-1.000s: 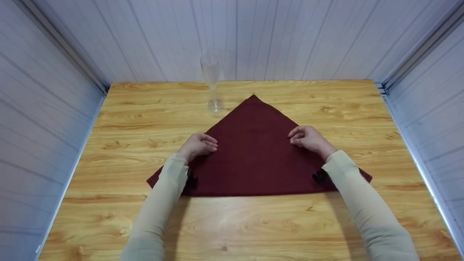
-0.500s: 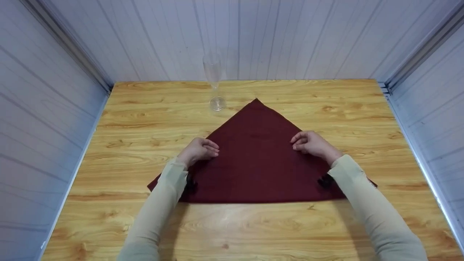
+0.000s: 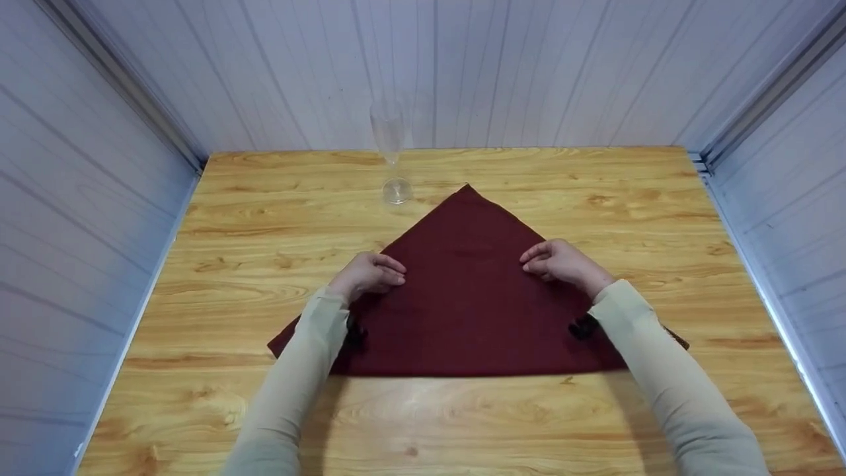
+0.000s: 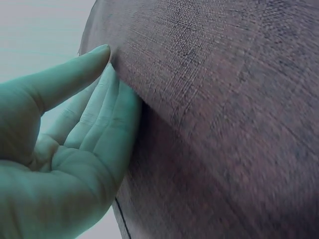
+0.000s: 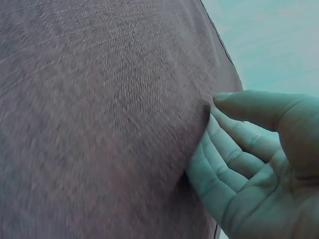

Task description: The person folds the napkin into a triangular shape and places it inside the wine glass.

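Observation:
A dark red cloth napkin lies folded in a triangle, its point toward the back wall and its long straight edge toward the person. My left hand pinches it near the left sloping edge. In the left wrist view the thumb lies against the edge of an upper layer, the fingers tucked behind it, with more cloth below. Near the right sloping edge my right hand pinches it likewise. A small ridge of cloth rises at the right thumb in the right wrist view, where part of the fingers is hidden.
A clear champagne flute stands upright behind the napkin, left of its point. The wood-patterned table is enclosed by white panel walls at the back and both sides. Black wrist devices hang under the sleeves.
The napkin has slid a little toward the person, its near edge and far point both lower in view. Both hands keep their places at the sloping edges. The flute has stayed put.

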A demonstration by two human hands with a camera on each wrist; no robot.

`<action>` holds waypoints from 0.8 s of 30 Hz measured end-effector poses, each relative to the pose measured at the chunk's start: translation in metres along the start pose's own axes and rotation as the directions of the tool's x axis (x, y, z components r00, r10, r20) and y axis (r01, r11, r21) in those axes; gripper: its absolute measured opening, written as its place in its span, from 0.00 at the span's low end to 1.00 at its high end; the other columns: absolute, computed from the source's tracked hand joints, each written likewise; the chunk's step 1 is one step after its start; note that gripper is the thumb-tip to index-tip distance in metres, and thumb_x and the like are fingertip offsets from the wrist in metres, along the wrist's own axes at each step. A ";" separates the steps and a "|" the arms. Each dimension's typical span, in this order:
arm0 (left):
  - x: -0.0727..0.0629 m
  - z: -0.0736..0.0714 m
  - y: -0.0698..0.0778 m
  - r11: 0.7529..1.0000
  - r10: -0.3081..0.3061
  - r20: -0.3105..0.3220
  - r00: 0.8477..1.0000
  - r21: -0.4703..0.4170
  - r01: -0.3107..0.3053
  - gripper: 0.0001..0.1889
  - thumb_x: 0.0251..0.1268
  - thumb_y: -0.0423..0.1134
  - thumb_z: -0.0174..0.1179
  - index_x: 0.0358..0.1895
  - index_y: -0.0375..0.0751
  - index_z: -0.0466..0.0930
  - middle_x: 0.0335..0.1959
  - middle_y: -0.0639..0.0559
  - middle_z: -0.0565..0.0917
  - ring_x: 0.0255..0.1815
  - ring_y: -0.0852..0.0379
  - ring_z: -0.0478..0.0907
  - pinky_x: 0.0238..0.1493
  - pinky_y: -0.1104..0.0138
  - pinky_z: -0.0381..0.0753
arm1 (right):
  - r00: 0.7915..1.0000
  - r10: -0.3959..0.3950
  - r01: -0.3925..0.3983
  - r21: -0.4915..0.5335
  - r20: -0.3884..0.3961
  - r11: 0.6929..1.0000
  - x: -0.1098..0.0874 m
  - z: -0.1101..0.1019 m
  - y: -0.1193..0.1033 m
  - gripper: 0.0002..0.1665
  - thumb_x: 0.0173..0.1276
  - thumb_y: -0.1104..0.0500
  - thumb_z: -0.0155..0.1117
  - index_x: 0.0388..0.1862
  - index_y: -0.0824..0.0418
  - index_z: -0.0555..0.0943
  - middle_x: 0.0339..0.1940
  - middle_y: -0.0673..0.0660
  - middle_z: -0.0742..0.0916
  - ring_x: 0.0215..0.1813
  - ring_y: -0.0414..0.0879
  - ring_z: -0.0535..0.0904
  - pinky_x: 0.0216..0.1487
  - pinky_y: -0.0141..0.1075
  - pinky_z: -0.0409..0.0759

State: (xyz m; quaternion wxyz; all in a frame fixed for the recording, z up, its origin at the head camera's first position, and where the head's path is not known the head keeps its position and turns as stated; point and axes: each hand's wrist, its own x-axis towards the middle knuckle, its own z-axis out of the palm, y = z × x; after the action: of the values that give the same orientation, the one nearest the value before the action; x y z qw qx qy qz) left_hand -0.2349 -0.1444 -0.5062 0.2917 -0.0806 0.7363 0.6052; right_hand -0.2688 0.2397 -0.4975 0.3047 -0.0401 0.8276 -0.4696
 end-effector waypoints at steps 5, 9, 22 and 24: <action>0.006 0.002 0.003 1.000 -0.010 0.010 1.000 0.007 0.010 0.15 0.57 0.26 0.65 0.49 0.30 0.80 0.37 0.49 0.84 0.34 0.59 0.81 0.36 0.68 0.80 | 1.000 -0.018 0.017 -0.055 -0.022 0.998 0.007 0.005 -0.006 0.15 0.68 0.61 0.62 0.50 0.68 0.80 0.43 0.58 0.84 0.38 0.46 0.77 0.39 0.36 0.76; 0.011 0.001 0.007 1.000 0.005 0.000 1.000 0.012 -0.005 0.15 0.57 0.25 0.64 0.49 0.30 0.80 0.38 0.48 0.84 0.35 0.59 0.81 0.38 0.68 0.81 | 0.998 -0.036 0.032 -0.081 -0.056 0.996 0.012 0.004 -0.013 0.12 0.68 0.62 0.61 0.48 0.68 0.81 0.40 0.56 0.83 0.36 0.47 0.75 0.36 0.36 0.75; 0.027 -0.006 0.027 0.998 0.008 -0.069 0.998 -0.056 -0.012 0.16 0.59 0.27 0.64 0.52 0.33 0.80 0.44 0.45 0.84 0.39 0.57 0.80 0.44 0.63 0.79 | 0.989 -0.043 0.050 0.044 -0.145 0.998 0.033 -0.009 -0.019 0.16 0.69 0.61 0.61 0.52 0.67 0.78 0.42 0.60 0.82 0.35 0.46 0.72 0.36 0.34 0.71; 0.028 -0.006 0.025 0.999 -0.003 -0.071 0.997 -0.041 0.000 0.16 0.58 0.27 0.65 0.52 0.33 0.80 0.43 0.45 0.84 0.39 0.57 0.80 0.43 0.63 0.79 | 0.990 -0.023 0.036 0.094 -0.139 0.995 0.034 -0.011 -0.015 0.18 0.69 0.60 0.62 0.54 0.67 0.77 0.46 0.61 0.82 0.38 0.46 0.74 0.38 0.34 0.72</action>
State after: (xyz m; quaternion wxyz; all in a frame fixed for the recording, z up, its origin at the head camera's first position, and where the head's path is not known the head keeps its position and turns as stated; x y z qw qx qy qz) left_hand -0.2717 -0.1375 -0.4993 0.2641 -0.1084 0.7335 0.6168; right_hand -0.3056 0.2272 -0.4974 0.2414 -0.0050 0.8224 -0.5152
